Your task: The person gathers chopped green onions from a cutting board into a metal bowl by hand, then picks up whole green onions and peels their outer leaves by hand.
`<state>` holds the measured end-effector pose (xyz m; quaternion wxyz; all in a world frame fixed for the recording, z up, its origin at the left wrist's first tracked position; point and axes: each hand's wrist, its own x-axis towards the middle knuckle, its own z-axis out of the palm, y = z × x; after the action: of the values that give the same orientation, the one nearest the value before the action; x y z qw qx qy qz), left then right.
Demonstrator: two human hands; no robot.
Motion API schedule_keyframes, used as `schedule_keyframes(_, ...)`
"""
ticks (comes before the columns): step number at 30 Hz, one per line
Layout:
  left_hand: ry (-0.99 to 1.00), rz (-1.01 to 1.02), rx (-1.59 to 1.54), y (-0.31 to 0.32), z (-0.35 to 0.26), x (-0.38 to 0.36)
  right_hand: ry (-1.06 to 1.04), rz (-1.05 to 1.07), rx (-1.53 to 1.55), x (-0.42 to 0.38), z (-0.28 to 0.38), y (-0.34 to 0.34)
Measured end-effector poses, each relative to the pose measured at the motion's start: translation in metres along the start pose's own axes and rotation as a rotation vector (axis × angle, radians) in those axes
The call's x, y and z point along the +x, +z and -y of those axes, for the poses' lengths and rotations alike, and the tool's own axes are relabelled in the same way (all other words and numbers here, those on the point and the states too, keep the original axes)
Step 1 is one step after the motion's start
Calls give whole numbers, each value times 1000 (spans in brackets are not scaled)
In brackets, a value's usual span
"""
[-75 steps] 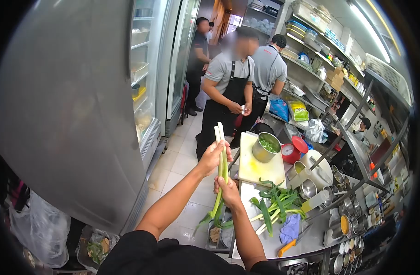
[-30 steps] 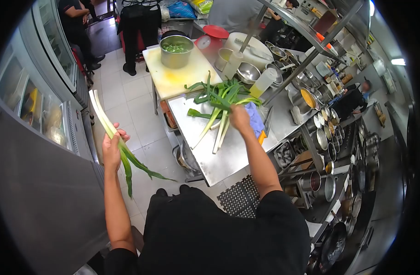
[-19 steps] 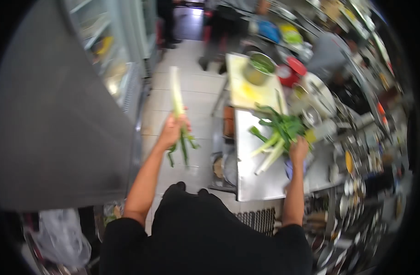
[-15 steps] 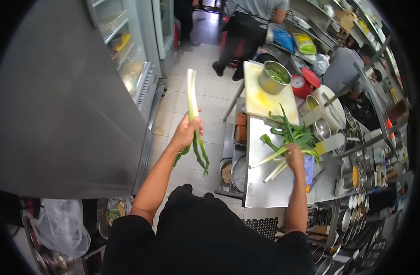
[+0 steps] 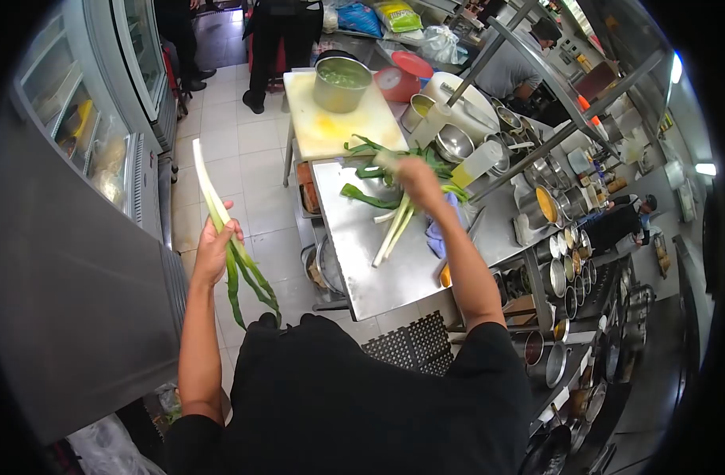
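Wrapped round a long leek (image 5: 209, 188) with a white stalk and green leaves, my left hand (image 5: 218, 241) is over the floor left of the steel table (image 5: 354, 253). My right hand (image 5: 418, 184) is blurred above the table, its fingers hard to make out; something pale green shows at its far side. Beneath and beside it lie more green leaves (image 5: 365, 196) and white stalks (image 5: 391, 241). A purple cloth (image 5: 437, 236) lies just right of the stalks.
A pot (image 5: 342, 85) of greens stands on a yellow-stained cutting board (image 5: 305, 131). Behind are a red scale (image 5: 398, 81), bowls and a squeeze bottle (image 5: 475, 161). Glass-door fridges (image 5: 69, 111) line the left. Several people stand farther off. A metal rack frame (image 5: 529, 150) rises at right.
The view has swung right, so the table sits nearer the middle. My right hand has lifted off the stalks toward the leaves and board. My left hand still holds the leek.
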<state>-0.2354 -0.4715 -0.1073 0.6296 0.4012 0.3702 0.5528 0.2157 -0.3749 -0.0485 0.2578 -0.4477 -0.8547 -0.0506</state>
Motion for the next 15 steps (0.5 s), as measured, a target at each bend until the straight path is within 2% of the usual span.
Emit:
schedule_keyframes(1, -26, 19, -6, 2, 3, 4, 79, -110, 3, 10, -6, -20)
schedule_keyframes(3, -17, 50, -27, 11, 6, 11, 344, -332, 337, 37, -8, -59)
schedule_keyframes(5, -61, 70, -58, 22, 4, 19, 448, -487, 425, 63, -20, -99)
schedule_keyframes(8, -66, 61, -82, 42, -4, 24, 406, -654, 518, 96, -24, -153)
schedule_keyframes(9, -51, 71, -89, 46, -7, 26, 370, -702, 647, 108, -25, -165)
schedule_keyframes(15, 31, 129, -146, 51, -26, 46, 191, -709, 821, 162, 7, -210)
